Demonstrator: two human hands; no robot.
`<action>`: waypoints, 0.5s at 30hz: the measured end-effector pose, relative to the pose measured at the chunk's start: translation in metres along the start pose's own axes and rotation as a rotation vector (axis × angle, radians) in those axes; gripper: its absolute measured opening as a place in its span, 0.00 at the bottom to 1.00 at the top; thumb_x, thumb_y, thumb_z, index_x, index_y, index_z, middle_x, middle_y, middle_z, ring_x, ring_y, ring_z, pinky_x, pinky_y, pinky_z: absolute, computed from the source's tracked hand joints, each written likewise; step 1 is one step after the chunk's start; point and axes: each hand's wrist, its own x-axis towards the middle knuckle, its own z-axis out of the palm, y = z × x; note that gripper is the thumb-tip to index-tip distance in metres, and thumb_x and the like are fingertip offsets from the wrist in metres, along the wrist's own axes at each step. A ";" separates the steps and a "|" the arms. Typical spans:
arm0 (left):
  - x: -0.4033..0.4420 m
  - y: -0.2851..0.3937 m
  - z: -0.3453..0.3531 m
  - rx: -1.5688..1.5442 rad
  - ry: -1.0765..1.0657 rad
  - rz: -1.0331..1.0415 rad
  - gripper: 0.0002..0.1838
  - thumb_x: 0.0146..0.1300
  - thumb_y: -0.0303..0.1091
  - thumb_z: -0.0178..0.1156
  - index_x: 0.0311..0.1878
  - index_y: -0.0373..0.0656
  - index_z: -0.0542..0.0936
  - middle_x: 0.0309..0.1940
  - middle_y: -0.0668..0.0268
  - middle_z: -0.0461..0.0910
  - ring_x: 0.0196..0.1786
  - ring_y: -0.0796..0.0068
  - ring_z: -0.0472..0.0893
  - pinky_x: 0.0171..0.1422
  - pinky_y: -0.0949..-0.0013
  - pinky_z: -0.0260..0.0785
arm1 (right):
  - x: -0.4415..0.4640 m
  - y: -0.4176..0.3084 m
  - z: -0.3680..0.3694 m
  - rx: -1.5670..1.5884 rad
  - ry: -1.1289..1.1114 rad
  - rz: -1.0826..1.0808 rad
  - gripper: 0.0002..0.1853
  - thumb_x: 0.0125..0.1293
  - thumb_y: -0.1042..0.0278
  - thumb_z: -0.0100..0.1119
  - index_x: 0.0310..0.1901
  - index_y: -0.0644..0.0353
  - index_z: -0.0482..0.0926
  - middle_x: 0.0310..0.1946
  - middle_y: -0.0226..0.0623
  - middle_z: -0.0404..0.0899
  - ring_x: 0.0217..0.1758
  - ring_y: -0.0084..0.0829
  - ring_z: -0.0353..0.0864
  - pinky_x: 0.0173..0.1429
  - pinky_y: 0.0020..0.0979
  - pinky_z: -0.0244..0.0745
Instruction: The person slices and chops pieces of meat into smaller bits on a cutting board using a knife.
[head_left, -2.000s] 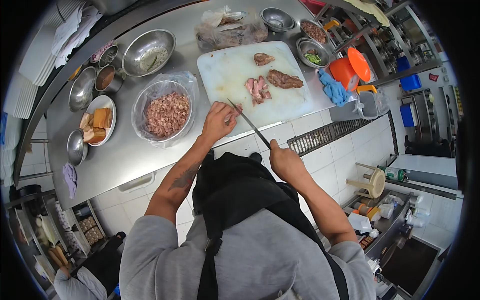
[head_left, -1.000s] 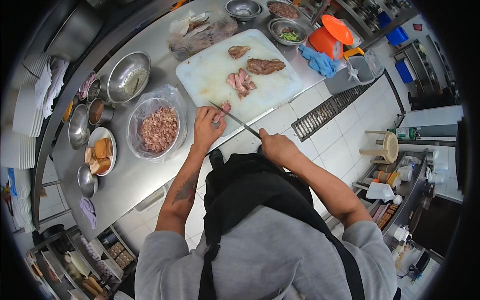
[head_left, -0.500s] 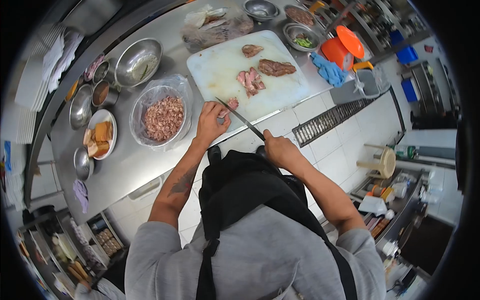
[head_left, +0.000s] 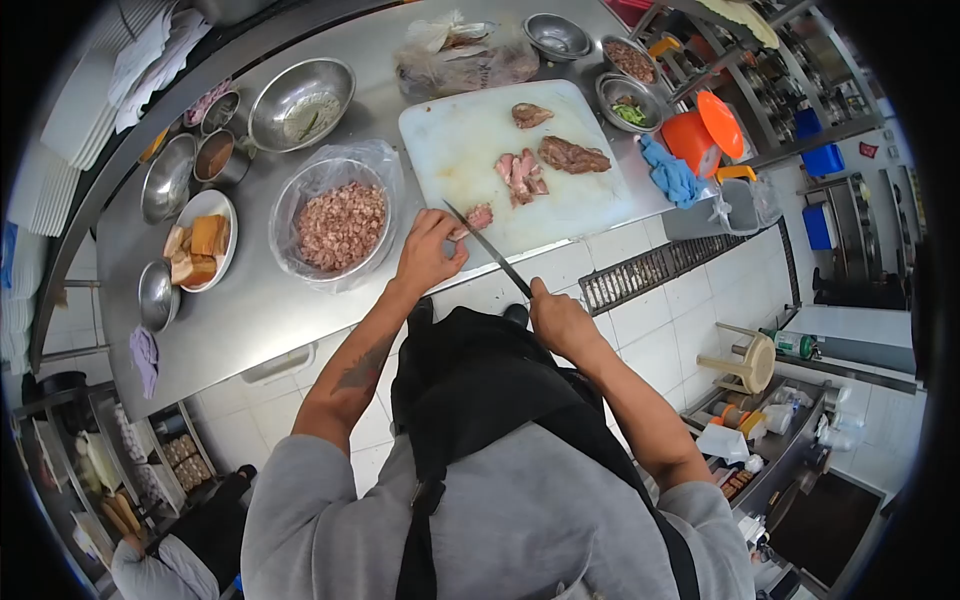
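My right hand [head_left: 568, 318] is wrapped round the handle of a long knife [head_left: 492, 252]. Its blade slants up and left over the near left corner of the white cutting board [head_left: 450, 140]. On the other side of the blade, my left hand [head_left: 430, 250] is closed with bent fingers on a small piece of meat [head_left: 458, 235], partly hidden by the fingers. Just right of the blade lies a little heap of chopped meat [head_left: 480, 215]. Farther up the board are meat slices [head_left: 521, 178], a large brown chunk of meat [head_left: 574, 155] and a smaller chunk [head_left: 531, 115].
Left of the board stands a plastic-lined bowl of diced meat [head_left: 340, 226]. Beyond are a steel bowl [head_left: 302, 105] and a plate of browned blocks [head_left: 209, 240]. A blue cloth [head_left: 668, 170] and an orange container [head_left: 690, 140] sit right. Another person [head_left: 190, 545] is at lower left.
The whole view has shifted, with the table contents slightly right and the other person showing more. The knife and both hands keep nearly the same place at the board's corner.
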 end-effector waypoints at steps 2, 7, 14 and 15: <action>-0.012 -0.003 0.000 0.030 -0.025 0.005 0.11 0.51 0.21 0.68 0.40 0.39 0.83 0.39 0.60 0.82 0.46 0.52 0.80 0.52 0.55 0.77 | -0.016 -0.012 -0.017 0.014 -0.016 0.004 0.10 0.74 0.70 0.50 0.51 0.66 0.69 0.30 0.65 0.85 0.36 0.68 0.87 0.44 0.65 0.81; -0.011 -0.005 0.000 0.043 -0.062 0.009 0.10 0.51 0.21 0.67 0.39 0.39 0.83 0.39 0.60 0.82 0.46 0.52 0.80 0.51 0.55 0.77 | -0.039 -0.022 -0.039 -0.005 -0.030 -0.033 0.11 0.73 0.71 0.49 0.52 0.66 0.69 0.30 0.65 0.85 0.36 0.67 0.87 0.43 0.64 0.81; -0.011 0.002 -0.010 -0.006 -0.066 0.011 0.09 0.52 0.20 0.67 0.38 0.39 0.83 0.39 0.60 0.82 0.47 0.52 0.81 0.53 0.56 0.77 | -0.013 -0.007 0.013 -0.007 0.000 -0.013 0.11 0.72 0.73 0.49 0.53 0.66 0.69 0.30 0.64 0.85 0.36 0.65 0.88 0.42 0.60 0.83; -0.012 0.000 -0.008 -0.011 -0.078 0.028 0.09 0.52 0.20 0.67 0.38 0.39 0.83 0.39 0.60 0.82 0.47 0.52 0.81 0.53 0.56 0.77 | -0.013 -0.007 0.008 -0.018 0.008 -0.003 0.11 0.72 0.74 0.49 0.53 0.66 0.69 0.30 0.63 0.85 0.36 0.64 0.88 0.41 0.59 0.84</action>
